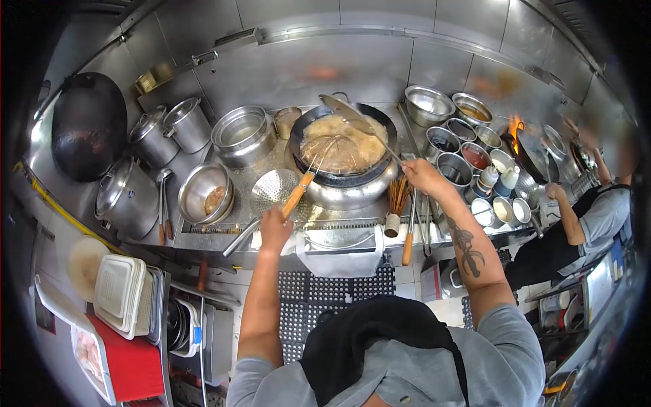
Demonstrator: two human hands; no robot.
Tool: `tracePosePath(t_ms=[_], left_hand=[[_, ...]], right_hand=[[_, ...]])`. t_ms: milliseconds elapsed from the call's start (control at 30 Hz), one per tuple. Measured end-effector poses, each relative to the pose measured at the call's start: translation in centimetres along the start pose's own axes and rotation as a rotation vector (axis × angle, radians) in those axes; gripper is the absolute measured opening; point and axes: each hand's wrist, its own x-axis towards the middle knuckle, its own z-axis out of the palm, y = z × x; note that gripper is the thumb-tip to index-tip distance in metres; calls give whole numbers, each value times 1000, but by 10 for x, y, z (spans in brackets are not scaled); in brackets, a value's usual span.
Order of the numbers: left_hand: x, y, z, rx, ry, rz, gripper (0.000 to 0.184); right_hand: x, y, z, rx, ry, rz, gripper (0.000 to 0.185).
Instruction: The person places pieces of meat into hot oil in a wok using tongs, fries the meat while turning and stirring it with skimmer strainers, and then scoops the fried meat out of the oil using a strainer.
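My left hand (276, 229) is closed around the wooden handle of a wire strainer (332, 154). The strainer's round wire head lies in the front of a black wok (293, 146), among bubbling, foamy golden oil (376, 132). My right hand (422, 175) grips the thin handle of a shallow metal ladle (349, 114). Its broad head is tilted above the back of the wok. What lies under the foam is hidden. Just left of the wok, near my left hand, rests a perforated metal ladle (274, 190).
Sauce pots (444, 141) and squeeze bottles (507, 180) crowd the right counter. Beyond, a co-worker (590, 224) stands by a flaming wok (532, 152). Leftward are a steel bowl (203, 193) and several lidded pots (188, 125). A bamboo brush (395, 210) stands at the front edge.
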Motion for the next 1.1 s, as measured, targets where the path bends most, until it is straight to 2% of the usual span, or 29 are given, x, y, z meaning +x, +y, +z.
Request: tracePosePath(t_ms=[33, 67, 100, 167, 300, 400, 467, 600, 700, 733, 800, 933, 1000, 1100], left_hand=[[7, -10, 17, 4, -89, 0, 40], [11, -16, 29, -1, -81, 11, 40], [14, -23, 40, -5, -177, -54, 37], [15, -31, 56, -6, -290, -174, 33], [18, -20, 47, 30, -243, -125, 33], [20, -19, 32, 34, -236, -124, 33], [24, -17, 15, 20, -247, -89, 33], [35, -8, -7, -10, -266, -37, 32], [39, -17, -5, -14, -287, -37, 27], [42, -20, -5, -14, -296, -41, 25], [44, -22, -7, -22, -301, -61, 25], [50, -12, -17, 13, -314, -41, 26], [46, -6, -18, 35, -352, -48, 25], [39, 6, -18, -10, -286, -36, 26]], right_hand=[[13, 3, 7, -55, 53, -158, 25], [25, 0, 11, -112, 105, -314, 23], [35, -15, 14, -142, -24, -97, 22], [56, -28, 36, -199, -3, -86, 22], [91, -38, 69, -309, -94, -45, 22], [94, -45, 75, -335, -25, -8, 22], [83, -51, 60, -162, 51, 110, 22], [79, -22, 51, -236, 148, 68, 21], [54, -35, 26, -8, -23, 371, 26], [45, -37, 19, -5, -22, 375, 26], [20, -39, 5, 58, -61, 236, 26], [-13, -46, -7, 55, -101, 238, 24], [-7, -37, -2, 22, -137, 266, 23], [12, -34, 3, -137, -100, 204, 22]])
